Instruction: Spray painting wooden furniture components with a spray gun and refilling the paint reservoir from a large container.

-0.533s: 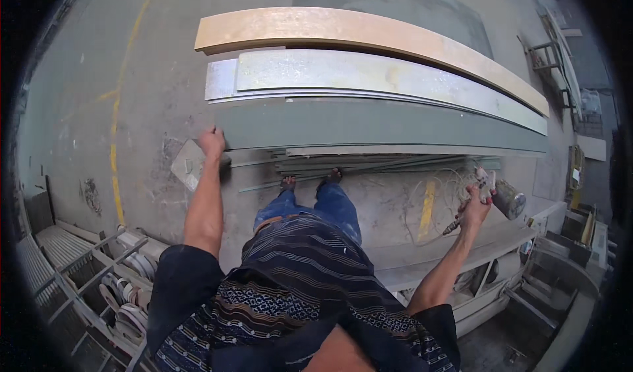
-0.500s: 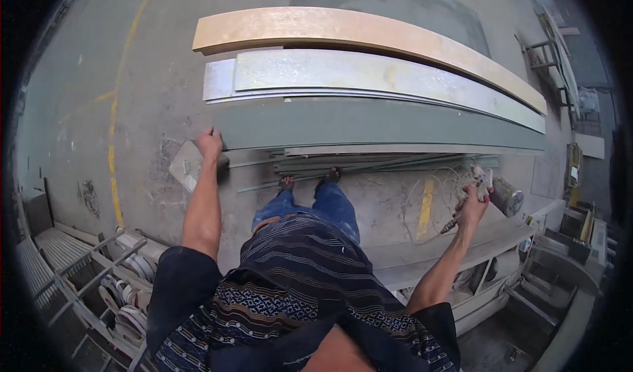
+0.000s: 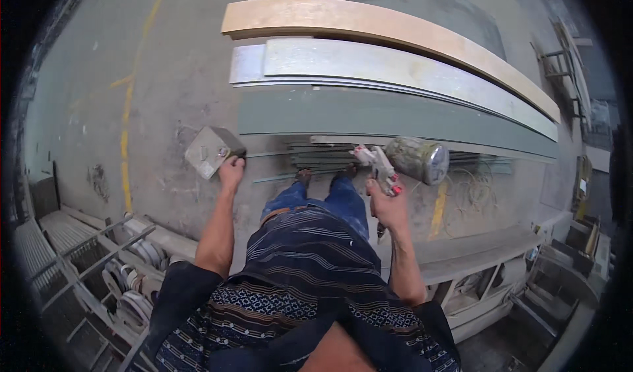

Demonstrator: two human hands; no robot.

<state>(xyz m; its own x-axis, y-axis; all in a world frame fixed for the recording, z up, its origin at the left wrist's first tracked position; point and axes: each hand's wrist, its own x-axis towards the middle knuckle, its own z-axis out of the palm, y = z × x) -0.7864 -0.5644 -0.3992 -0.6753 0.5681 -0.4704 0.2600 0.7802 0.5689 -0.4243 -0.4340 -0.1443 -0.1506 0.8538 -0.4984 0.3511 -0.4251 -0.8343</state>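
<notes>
Just short of the green board (image 3: 395, 115), I've got the right hand (image 3: 389, 205) wrapped round a spray gun (image 3: 380, 166), left hand (image 3: 231, 171) is at the square can (image 3: 204, 151), can't tell if it's gripping

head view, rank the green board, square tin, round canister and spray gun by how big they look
1. Green board
2. Square tin and round canister: too alike to rank
3. Spray gun

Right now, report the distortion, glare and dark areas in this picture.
Head view: fisheye curvature bows the long tan board; pale glare lies along the whitish boards; all four corners fall to black; the spray gun in the right hand reads clearly in outline.
</notes>
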